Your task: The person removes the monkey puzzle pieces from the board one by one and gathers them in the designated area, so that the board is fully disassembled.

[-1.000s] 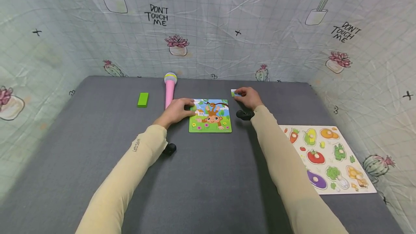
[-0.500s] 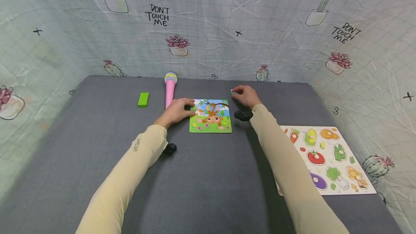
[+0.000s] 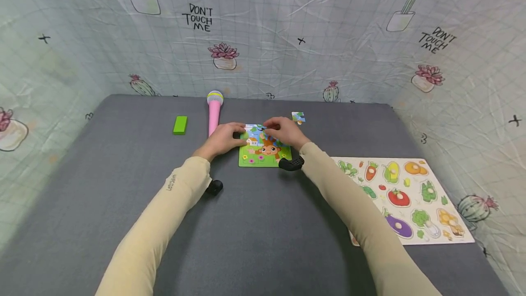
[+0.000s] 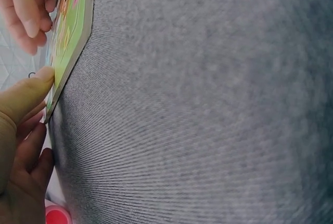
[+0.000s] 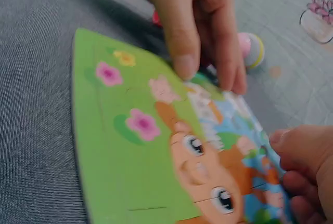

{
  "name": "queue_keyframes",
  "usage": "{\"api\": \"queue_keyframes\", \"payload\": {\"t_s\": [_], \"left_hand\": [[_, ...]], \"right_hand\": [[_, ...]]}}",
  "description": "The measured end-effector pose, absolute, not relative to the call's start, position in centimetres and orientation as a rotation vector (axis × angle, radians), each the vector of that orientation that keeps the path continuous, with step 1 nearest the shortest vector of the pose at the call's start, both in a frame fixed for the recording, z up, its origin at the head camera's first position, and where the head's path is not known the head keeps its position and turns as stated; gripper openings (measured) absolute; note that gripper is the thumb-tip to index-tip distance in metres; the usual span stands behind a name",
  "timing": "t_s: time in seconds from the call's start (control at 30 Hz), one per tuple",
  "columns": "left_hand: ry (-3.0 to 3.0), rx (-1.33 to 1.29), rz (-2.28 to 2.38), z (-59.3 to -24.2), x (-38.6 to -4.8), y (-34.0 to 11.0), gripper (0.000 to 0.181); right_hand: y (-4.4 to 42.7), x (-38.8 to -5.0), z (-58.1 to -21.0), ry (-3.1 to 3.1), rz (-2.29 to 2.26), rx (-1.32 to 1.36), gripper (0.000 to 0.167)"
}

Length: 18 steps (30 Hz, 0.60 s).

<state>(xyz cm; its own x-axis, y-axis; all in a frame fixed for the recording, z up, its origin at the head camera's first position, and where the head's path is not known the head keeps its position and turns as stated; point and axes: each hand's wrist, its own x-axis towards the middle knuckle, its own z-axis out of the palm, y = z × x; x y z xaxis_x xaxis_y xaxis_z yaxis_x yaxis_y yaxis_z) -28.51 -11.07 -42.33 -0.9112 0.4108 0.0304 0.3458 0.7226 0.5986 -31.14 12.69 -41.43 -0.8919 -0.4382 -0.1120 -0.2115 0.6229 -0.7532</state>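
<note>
Across the grey tabletop point(image 3: 259, 236), the vegetable board point(image 3: 415, 195) lay at right. The monkey jigsaw puzzle point(image 3: 269, 150) lay centrally, between both hands. The left hand point(image 3: 223, 140) pinched its left edge, thumb uppermost; the right hand point(image 3: 285, 131) bent over its upper right, though whether it gripped anything could not be told. The pink toy microphone point(image 3: 214, 115) lay beyond the left hand, the green block point(image 3: 180, 125) farther left, and a loose jigsaw piece point(image 3: 297, 116) beyond the right hand.
</note>
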Motion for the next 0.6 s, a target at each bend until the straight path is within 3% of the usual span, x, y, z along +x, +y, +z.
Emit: {"api": "queue_keyframes", "payload": {"t_s": [0.6], "left_hand": [[2.825,0.574,0.921,-42.3,-28.9,-11.0,0.046]], "right_hand": [[11.5,-31.2,-42.2,2.615,-0.986,-0.68,0.033]]}}
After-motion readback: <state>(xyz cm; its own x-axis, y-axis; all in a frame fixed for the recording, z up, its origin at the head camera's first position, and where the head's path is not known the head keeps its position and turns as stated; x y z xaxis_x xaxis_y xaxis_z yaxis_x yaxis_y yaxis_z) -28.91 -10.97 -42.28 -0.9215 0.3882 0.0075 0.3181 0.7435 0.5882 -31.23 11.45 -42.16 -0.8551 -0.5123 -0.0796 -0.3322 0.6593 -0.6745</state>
